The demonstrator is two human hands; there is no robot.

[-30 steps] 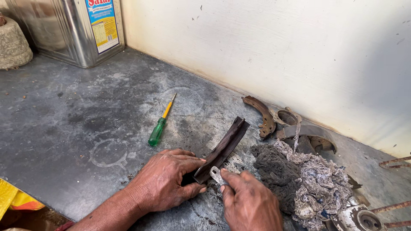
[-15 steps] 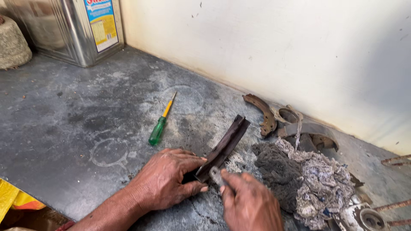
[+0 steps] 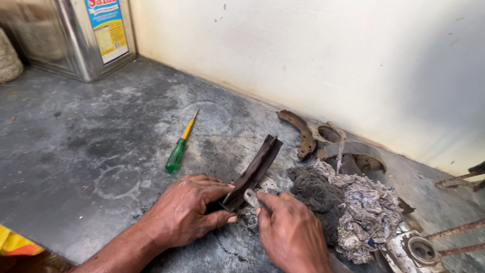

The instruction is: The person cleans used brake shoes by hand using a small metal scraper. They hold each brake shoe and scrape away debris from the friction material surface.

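Note:
My left hand (image 3: 184, 212) grips the near end of a dark curved brake shoe (image 3: 255, 169), which lies on edge on the grey floor and points away toward the wall. My right hand (image 3: 290, 232) pinches a small flat metal piece (image 3: 250, 196) against the shoe's near end, right beside my left thumb. A wad of dirty grey rag (image 3: 348, 207) lies just right of both hands.
A green-handled screwdriver (image 3: 178, 149) lies on the floor (image 3: 91, 126) to the left. Rusty brake shoes and rings (image 3: 328, 139) sit by the cream wall. A square metal tin (image 3: 83, 35) stands at the back left. Rusty rods (image 3: 457, 179) and a metal part (image 3: 417, 250) lie at right.
Both hands stay on the brake shoe. The right hand has shifted slightly with the small metal piece along the shoe's near end.

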